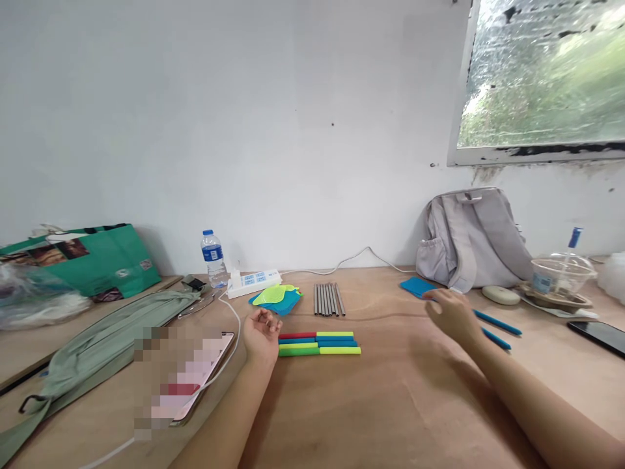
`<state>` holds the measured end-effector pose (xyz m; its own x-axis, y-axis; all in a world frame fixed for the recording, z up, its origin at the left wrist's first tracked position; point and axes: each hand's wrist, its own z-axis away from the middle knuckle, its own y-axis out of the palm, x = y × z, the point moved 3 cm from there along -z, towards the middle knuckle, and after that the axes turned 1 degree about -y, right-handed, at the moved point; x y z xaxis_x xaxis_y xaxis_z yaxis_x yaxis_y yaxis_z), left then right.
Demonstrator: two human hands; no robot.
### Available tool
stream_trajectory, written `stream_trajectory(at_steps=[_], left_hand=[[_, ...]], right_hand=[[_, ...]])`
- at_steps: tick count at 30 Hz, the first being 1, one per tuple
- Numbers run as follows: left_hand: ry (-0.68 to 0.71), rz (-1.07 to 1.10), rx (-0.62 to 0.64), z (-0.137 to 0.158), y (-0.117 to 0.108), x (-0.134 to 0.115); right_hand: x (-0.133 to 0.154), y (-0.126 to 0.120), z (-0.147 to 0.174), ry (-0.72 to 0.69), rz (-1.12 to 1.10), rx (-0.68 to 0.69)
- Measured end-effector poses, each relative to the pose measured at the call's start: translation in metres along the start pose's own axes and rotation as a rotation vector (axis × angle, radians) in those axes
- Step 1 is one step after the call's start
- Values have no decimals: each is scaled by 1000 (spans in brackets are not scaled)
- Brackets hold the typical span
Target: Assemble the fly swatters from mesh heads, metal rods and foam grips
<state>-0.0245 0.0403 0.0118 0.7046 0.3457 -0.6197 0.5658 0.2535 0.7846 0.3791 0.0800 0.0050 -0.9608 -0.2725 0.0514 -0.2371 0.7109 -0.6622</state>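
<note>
My left hand (pixel 262 332) is turned palm up with its fingers loosely curled, and nothing shows in it. It lies at the left ends of a row of two-coloured sticks (pixel 336 350) in red, yellow, blue and green. Beyond the sticks, several grey tubes (pixel 329 301) lie side by side. A yellow-green leaf-shaped piece (pixel 268 297) rests on a blue one (pixel 289 303) past my left fingers. My right hand (pixel 452 317) is stretched out, fingertips at a flat blue piece (pixel 416 286); whether they touch it I cannot tell. Two blue pen-like sticks (pixel 498 322) lie beside that wrist.
A white power strip (pixel 254 282), its cable and a water bottle (pixel 213 259) stand by the wall. On the left lie a phone (pixel 205 384), a grey-green bag (pixel 112 342) and a green bag (pixel 117 260). A backpack (pixel 469 241), plastic cup (pixel 561 277) and black phone (pixel 600 337) are right.
</note>
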Motion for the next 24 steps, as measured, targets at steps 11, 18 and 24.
stream_trajectory(at_steps=[11,18,24], left_hand=[[379,-948,206,11,10,13],[648,-1477,150,-19,-10,-1],[608,-1513,40,-53,-36,-8]], right_hand=[[144,60,-8,-207,-427,348],[153,93,-33,-209,-456,410],[146,95,-29,-224,-471,427]])
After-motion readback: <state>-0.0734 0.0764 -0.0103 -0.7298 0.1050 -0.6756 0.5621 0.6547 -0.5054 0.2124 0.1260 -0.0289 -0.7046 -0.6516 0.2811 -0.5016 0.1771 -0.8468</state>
